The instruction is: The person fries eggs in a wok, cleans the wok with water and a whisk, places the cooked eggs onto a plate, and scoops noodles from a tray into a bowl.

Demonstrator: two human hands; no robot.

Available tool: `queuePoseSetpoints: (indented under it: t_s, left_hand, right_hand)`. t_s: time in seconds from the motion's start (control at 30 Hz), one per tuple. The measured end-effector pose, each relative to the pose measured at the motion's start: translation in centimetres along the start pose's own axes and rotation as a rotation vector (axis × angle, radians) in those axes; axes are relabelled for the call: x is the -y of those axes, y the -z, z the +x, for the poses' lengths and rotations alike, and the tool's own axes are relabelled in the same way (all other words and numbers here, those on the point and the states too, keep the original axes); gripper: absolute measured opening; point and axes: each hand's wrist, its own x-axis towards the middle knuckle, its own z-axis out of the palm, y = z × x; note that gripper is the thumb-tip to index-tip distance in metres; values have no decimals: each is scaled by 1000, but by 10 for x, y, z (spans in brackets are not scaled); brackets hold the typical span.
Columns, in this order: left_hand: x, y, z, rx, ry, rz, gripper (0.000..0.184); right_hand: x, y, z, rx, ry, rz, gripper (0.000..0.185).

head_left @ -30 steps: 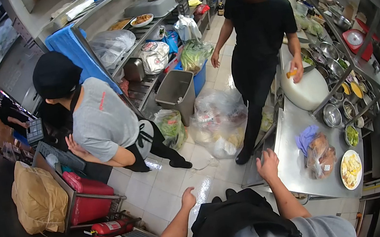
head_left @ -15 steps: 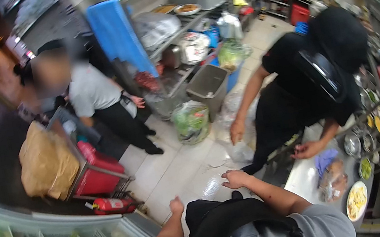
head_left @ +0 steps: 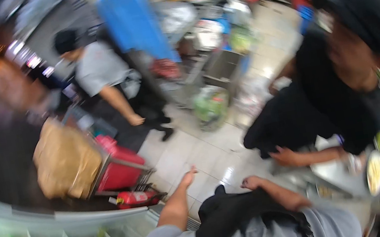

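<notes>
My left hand (head_left: 189, 176) hangs over the tiled floor, its fingers loosely out and nothing seen in them. To its right, my right hand (head_left: 250, 183) is held in front of the black apron (head_left: 239, 211), with the fingers slightly apart and half curled. No object shows in that hand either, though motion blurs it. Neither hand touches anything visible. A co-worker in black (head_left: 312, 92) stands close on the right, one forearm reaching toward my right hand without touching it.
A red fire extinguisher (head_left: 137, 198), a red bin (head_left: 124, 165) and a large brown bag (head_left: 66, 160) stand at left. Another person in grey (head_left: 105, 67) is beyond them. A bag of greens (head_left: 210, 107) sits on the floor. A plate of food (head_left: 375, 172) rests at right.
My view has swung, so the surroundings sit further right. My left hand has moved up and right in view, my right hand slightly right and down. The co-worker in black has turned toward me.
</notes>
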Motion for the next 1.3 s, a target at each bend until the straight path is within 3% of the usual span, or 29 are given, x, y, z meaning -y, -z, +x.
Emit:
queuePoseSetpoints:
  t_s: [0.03, 0.17, 0.33, 0.47, 0.57, 0.73, 0.8, 0.83, 0.9, 0.93, 1.0, 1.13, 1.3]
  left_hand:
    - [3, -1, -15, -36, 72, -42, 84]
    - [56, -26, -45, -44, 218, -257, 96]
    - [99, -98, -85, -31, 583, -211, 95]
    - [89, -144, -97, 126, 500, 26, 87]
    - [74, -161, -105, 269, 390, 284, 76]
    - [105, -177, -112, 382, 320, 358, 67]
    - [124, -189, -96, 538, -262, 956, 59]
    - [117, -185, -112, 529, -35, 750, 58]
    - [96, -191, -123, 492, 153, 591, 56]
    - [89, -193, -132, 497, 181, 571, 55]
    - [72, -200, -143, 514, 197, 543, 52]
    - [32, -202, -171, 606, 181, 495, 48]
    - [-34, -203, -225, 762, 173, 444, 43]
  right_hand:
    - [-16, -24, 4, 76, -201, 103, 54]
    - [-56, -48, -42, 28, -243, -1, 50]
    - [-100, -45, -125, -21, -280, 63, 54]
    - [-127, -47, -179, -109, -312, 105, 57]
    - [-121, -8, -210, -71, -400, 157, 65]
    - [-92, 74, -257, -554, -332, 344, 56]
    - [-106, 100, -262, -766, -352, 390, 52]
    - [-110, 102, -261, -872, -382, 407, 49]
    - [-122, 109, -264, -1032, -485, 274, 43]
    - [-130, 105, -262, -1011, -486, 287, 43]
    - [-152, 100, -256, -1158, -369, -30, 38]
    - [-139, 104, -260, -907, -399, -197, 34]
    - [-148, 98, -258, -975, -422, -208, 32]
